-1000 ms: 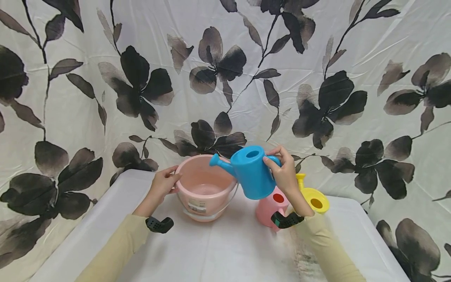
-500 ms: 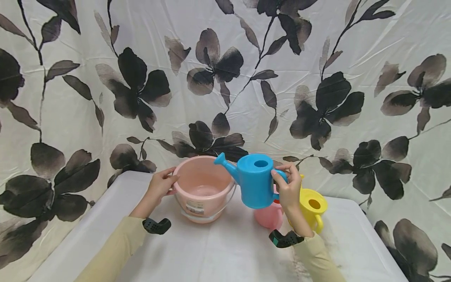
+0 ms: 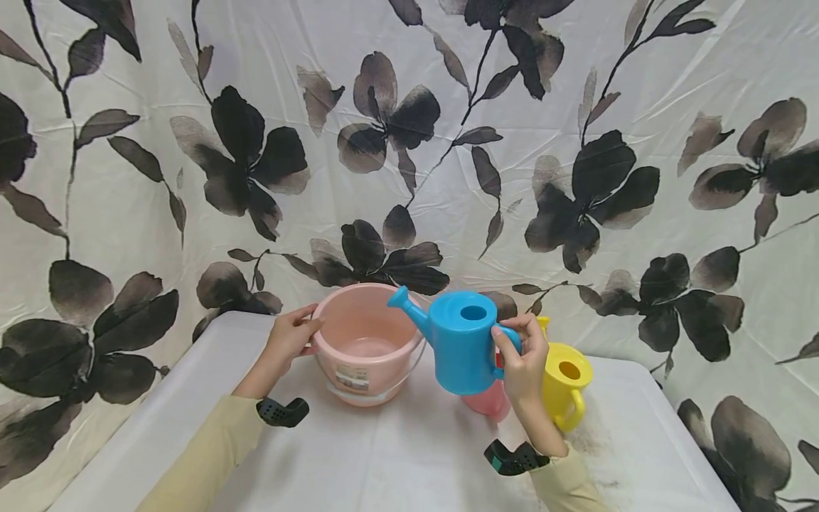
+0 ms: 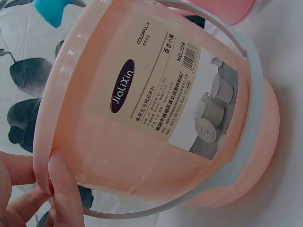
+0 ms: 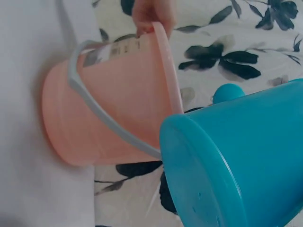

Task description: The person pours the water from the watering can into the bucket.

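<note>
A pink bucket (image 3: 367, 370) with a paper label (image 4: 161, 90) and a grey bail handle (image 4: 246, 142) stands on the white table. My left hand (image 3: 288, 345) pinches its left rim, thumb on the outside in the left wrist view. My right hand (image 3: 526, 359) grips the handle of a blue watering can (image 3: 463, 348), held above the table just right of the bucket. The can is nearly upright, its spout pointing left and overlapping the bucket's right rim in the head view. Seen from the right wrist, the can's base (image 5: 199, 179) shows, with a few wet-looking marks.
Behind the blue can a pink watering can (image 3: 489, 402) sits on the table (image 3: 397, 462), mostly hidden. A yellow watering can (image 3: 566, 380) stands to the right of my right hand. A floral cloth (image 3: 409, 142) hangs along the back and sides.
My right hand has lowered the blue can and drawn it slightly right, away from over the bucket, levelling it. More of the yellow can shows now. The left hand stays on the rim.
</note>
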A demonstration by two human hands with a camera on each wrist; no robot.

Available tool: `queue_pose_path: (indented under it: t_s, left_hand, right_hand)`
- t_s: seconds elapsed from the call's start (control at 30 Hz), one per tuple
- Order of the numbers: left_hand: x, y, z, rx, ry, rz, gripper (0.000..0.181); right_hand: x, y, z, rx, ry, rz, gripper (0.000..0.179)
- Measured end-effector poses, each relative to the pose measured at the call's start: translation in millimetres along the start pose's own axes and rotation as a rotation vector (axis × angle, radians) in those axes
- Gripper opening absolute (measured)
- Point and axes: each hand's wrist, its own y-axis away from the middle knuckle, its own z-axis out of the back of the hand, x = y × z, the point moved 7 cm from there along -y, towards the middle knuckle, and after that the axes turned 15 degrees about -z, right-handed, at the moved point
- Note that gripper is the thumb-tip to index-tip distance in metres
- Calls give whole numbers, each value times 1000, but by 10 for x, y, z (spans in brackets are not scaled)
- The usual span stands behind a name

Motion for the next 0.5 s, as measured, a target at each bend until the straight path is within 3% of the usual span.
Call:
queue_pose_path:
  t_s: [0.23, 0.4, 0.5]
  left_hand:
    - [-7, -5, 11, -2, 4, -5, 54]
    - [-4, 1, -1, 5, 6, -2, 54]
    - [-5, 5, -5, 6, 6, -4, 55]
  right_hand:
    - [71, 85, 19, 8, -76, 53, 15]
    - [111, 147, 151, 5, -162, 93, 3]
    - [133, 180, 262, -1, -211, 119, 11]
